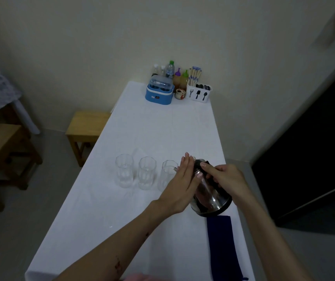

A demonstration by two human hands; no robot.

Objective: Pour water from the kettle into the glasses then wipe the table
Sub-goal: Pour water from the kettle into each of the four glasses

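A steel kettle (211,197) with a black lid and handle is tilted to the left above the white table (158,126). Its spout sits at the rim of the right glass (167,175). My right hand (223,178) grips the kettle's black handle from above. My left hand (182,183) lies flat against the kettle's left side, fingers straight. Two more clear glasses, the middle glass (146,173) and the left glass (124,170), stand in a row to the left. I cannot tell whether any glass holds water. A dark blue cloth (222,246) lies flat near the table's right edge, below the kettle.
At the table's far end stand a blue container (159,92), several bottles (170,71), a small jar (179,93) and a white cutlery holder (199,92) with chopsticks. A wooden stool (85,128) stands left of the table. A dark doorway is on the right.
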